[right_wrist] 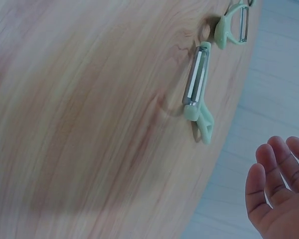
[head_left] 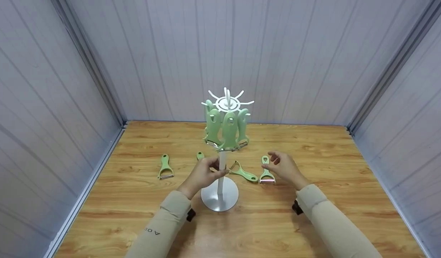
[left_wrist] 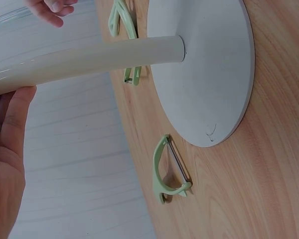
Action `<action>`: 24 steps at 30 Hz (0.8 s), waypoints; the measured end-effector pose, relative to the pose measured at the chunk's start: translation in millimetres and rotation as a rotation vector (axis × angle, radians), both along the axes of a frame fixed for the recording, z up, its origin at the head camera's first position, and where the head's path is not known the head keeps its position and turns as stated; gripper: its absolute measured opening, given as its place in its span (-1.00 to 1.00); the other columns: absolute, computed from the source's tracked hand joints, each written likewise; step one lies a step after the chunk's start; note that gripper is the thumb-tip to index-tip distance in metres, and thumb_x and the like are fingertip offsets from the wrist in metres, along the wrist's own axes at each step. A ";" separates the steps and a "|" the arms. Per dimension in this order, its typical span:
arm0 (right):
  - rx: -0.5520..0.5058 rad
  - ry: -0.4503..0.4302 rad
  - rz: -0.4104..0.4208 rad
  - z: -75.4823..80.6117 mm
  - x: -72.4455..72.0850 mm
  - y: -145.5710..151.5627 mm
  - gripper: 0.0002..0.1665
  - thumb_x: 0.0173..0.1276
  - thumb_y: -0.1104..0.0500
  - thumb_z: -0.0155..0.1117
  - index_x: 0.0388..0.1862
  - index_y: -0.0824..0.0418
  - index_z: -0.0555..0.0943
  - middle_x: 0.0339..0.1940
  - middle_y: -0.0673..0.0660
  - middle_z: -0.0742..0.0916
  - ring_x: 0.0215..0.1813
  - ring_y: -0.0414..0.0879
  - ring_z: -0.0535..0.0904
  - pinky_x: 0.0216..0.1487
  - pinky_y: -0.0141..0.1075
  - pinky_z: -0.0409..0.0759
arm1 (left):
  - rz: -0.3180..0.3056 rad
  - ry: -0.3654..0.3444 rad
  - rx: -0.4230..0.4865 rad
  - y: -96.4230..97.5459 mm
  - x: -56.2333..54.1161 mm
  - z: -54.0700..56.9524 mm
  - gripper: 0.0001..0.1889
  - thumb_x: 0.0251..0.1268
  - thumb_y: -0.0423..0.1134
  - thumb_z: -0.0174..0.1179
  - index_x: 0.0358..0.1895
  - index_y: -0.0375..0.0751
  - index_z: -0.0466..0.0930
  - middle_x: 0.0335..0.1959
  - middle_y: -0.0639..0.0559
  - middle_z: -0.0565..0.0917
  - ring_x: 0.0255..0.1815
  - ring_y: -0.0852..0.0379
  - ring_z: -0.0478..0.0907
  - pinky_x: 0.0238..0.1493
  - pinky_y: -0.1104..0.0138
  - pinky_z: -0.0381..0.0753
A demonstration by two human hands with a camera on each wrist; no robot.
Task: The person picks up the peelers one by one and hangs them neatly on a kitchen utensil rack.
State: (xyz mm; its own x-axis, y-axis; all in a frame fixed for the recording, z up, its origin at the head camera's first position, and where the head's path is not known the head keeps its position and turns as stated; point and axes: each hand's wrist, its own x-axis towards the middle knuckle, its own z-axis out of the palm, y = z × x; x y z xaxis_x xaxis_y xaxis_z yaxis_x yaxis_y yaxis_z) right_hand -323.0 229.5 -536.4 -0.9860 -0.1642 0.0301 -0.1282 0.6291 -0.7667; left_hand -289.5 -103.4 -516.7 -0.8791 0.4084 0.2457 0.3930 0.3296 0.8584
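Observation:
My left hand [head_left: 203, 175] grips the white pole [left_wrist: 114, 56] of a utensil stand, between the hooks and the round base [head_left: 220, 201]. Several green peelers [head_left: 229, 132] hang by their handle holes from the hooks [head_left: 228, 104] at the top. To the right, my right hand [head_left: 285, 168] hovers beside the handle of a green peeler [head_left: 266, 175] lying on the table. Its fingers are loosely bent and hold nothing; in the right wrist view they show apart from the peeler [right_wrist: 202, 82].
Between the stand and my right hand lies another green peeler [head_left: 246, 175]. One more peeler [head_left: 165, 166] lies at the left, and another peeler [head_left: 200, 155] is partly hidden behind my left hand. Pale panel walls [head_left: 213, 53] enclose the wooden table [head_left: 127, 215] at the back and sides.

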 end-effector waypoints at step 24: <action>0.119 -0.080 -0.026 -29.4 -13.3 0.7 -0.24 0.46 0.09 0.56 0.48 0.45 0.53 0.04 0.29 0.72 0.02 0.08 0.65 0.04 -0.02 0.64 | 0.009 -0.018 -0.006 -1.1 1.6 1.0 -0.88 0.48 -0.26 0.44 -0.14 -0.21 0.70 -0.21 -0.02 0.78 -0.12 0.12 0.70 0.05 0.05 0.77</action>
